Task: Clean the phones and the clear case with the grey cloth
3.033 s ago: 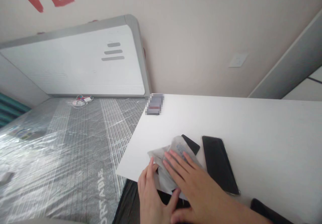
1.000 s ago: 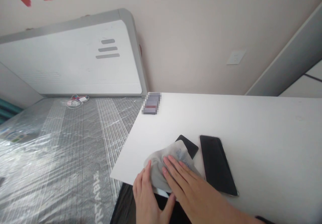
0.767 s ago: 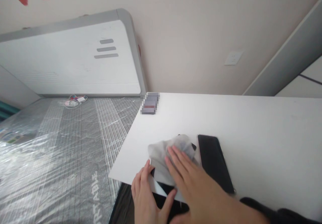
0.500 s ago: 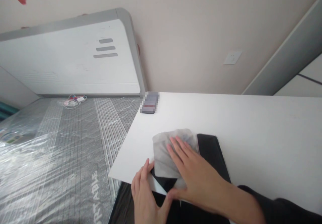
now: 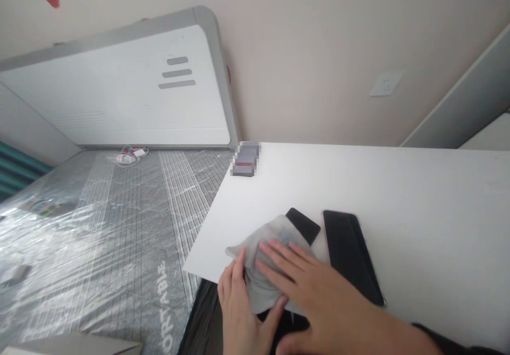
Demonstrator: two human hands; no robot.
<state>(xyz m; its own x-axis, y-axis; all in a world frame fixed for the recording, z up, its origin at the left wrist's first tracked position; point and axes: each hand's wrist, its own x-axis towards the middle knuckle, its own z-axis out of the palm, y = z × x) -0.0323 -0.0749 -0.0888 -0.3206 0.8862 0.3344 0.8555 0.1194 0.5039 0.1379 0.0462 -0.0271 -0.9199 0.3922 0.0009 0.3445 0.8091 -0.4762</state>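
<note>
A grey cloth [image 5: 258,288] lies crumpled over a thin black slab [image 5: 305,226] with rounded corners, like a tablet; only its far right corner and a dark strip near the front show. My right hand [image 5: 303,275] presses flat on the cloth, fingers stretched out. On the left, my left hand [image 5: 241,304] braces the slab's near-left part, fingers along the side and thumb at the front, touching the cloth too. The slab's edge under those fingers is hidden. To the right, a black phone-like device [image 5: 350,254] with a pale rim lies on the white table [image 5: 422,211].
At the table's far left corner lies a blurred-out grey box [image 5: 246,159]. Left of the table is a plastic-covered mattress [image 5: 131,222] with a white headboard [image 5: 131,94] behind it. A coiled white cable [image 5: 127,157] rests on it. A wall socket [image 5: 386,84] is above the table.
The cloth has shifted toward me and to the left under my right hand, uncovering the slab's far right corner. My left hand stays at the slab's left side. The view has shifted slightly.
</note>
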